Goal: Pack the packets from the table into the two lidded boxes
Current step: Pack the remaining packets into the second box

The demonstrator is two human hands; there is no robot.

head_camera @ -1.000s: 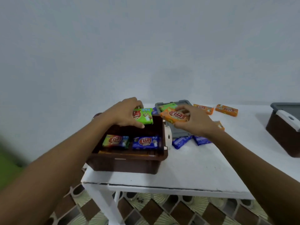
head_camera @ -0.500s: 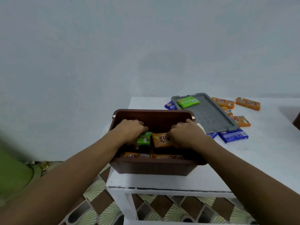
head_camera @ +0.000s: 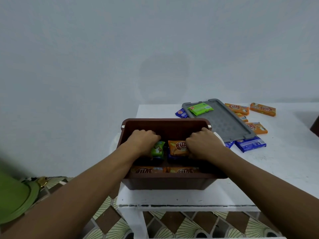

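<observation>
A brown open box (head_camera: 165,184) stands at the near left corner of the white table (head_camera: 259,178). Both my hands are down inside it. My left hand (head_camera: 142,141) presses a green packet (head_camera: 158,149) into the box. My right hand (head_camera: 202,145) holds an orange packet (head_camera: 177,148) beside it. Two orange packets (head_camera: 165,169) lie along the box's near wall. The grey lid (head_camera: 224,125) lies flat behind the box with a green packet (head_camera: 200,108) on it. Orange packets (head_camera: 262,109) and blue packets (head_camera: 250,144) are scattered around the lid.
The edge of a second dark box (head_camera: 315,126) shows at the far right of the table. A green object (head_camera: 13,199) sits at the left over a patterned tile floor (head_camera: 107,219). A plain wall rises behind the table.
Both hands carried a green and an orange packet from above the rim down into the brown box. My view shifted left and downward, so the second box slid nearly out of frame.
</observation>
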